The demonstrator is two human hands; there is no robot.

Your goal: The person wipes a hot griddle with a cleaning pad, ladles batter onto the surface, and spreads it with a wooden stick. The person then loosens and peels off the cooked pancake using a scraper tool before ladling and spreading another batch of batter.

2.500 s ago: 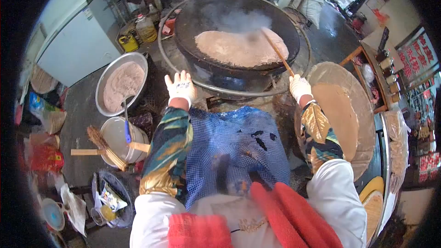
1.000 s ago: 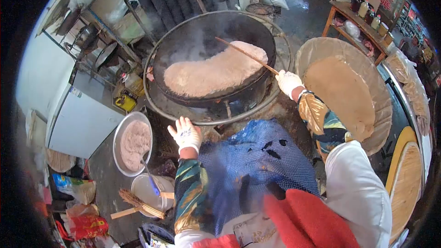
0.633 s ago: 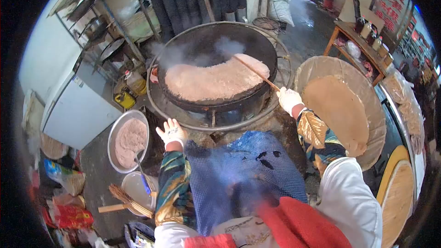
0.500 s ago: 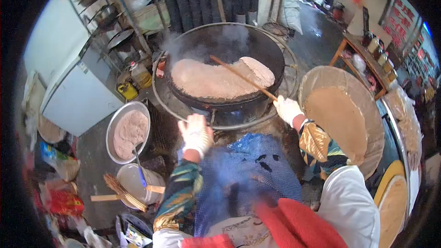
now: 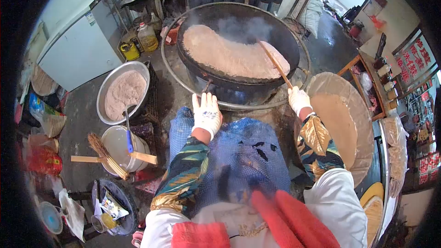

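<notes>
My right hand [image 5: 299,101], in a white glove, is closed around the lower end of a long wooden stick [image 5: 276,65]. The stick slants up and left, its far end over the right part of a pinkish-beige layer of batter [image 5: 225,55]. That layer spreads in a curved band on a large round black griddle [image 5: 239,23], which is steaming. My left hand [image 5: 206,114], also gloved, has its fingers stretched forward over the near left of the metal ring [image 5: 243,107] around the griddle; whether it presses on the ring I cannot tell.
At left stands a metal basin [image 5: 103,110] of pinkish mash with a blue-handled ladle [image 5: 129,138]. Below it is a white bucket [image 5: 142,148] with a straw brush [image 5: 108,156] across it. To the right sits a wide lined basket [image 5: 367,133] of tan batter. Oil jugs [image 5: 147,37] stand behind.
The view has shifted. The stick has swung steeper, its tip moving right across the griddle. My left hand has moved forward to the ring, while my right hand keeps its grip.
</notes>
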